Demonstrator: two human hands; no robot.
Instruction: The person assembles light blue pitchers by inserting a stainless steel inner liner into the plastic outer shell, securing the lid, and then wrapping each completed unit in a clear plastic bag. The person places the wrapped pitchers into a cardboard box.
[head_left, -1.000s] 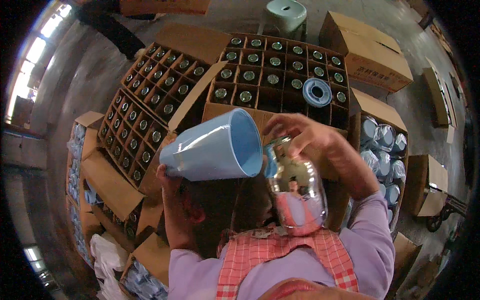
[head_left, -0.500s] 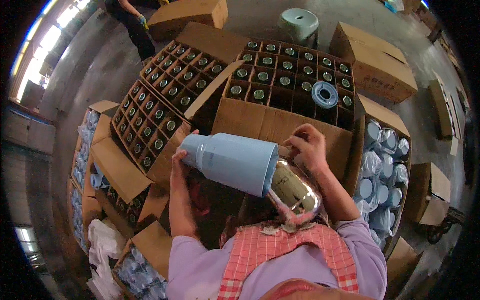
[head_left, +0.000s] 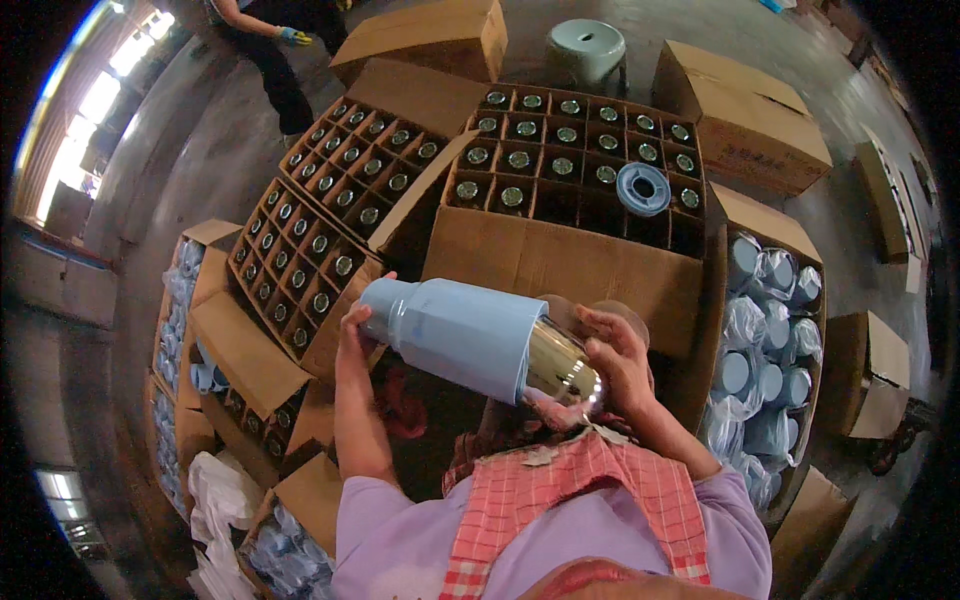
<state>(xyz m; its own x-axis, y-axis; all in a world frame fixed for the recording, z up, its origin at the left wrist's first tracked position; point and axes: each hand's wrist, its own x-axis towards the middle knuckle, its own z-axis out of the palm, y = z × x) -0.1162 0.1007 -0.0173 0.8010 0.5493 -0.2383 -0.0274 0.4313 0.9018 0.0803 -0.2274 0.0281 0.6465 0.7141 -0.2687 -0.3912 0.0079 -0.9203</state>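
My left hand [head_left: 362, 312] is closed around the narrow end of a light-blue plastic flask shell [head_left: 460, 335], which lies tilted across my front. From its wide right end sticks a shiny, silvery glass liner [head_left: 562, 368], partly inside the shell. The liner's rounded end is close to my red checked apron [head_left: 560, 465]. My right hand [head_left: 622, 362] is bent against the liner's far right side, thumb near its surface; some fingertips are hidden. Ahead, a divided carton [head_left: 560, 250] holds upright glass liners, with a blue plastic ring [head_left: 643, 189] lying over its dividers.
More divided cartons of liners [head_left: 345, 180] stand to the left. A carton of blue plastic parts in clear bags [head_left: 770, 330] is at the right. Farther off are a pale stool [head_left: 586, 50], a closed carton [head_left: 745, 120] and another person [head_left: 270, 70]. White plastic wrap [head_left: 220, 500] lies lower left.
The liner has gone deeper into the blue shell, and less of it shows. My right hand has come down onto the liner's side. The other person has shifted slightly right in view.
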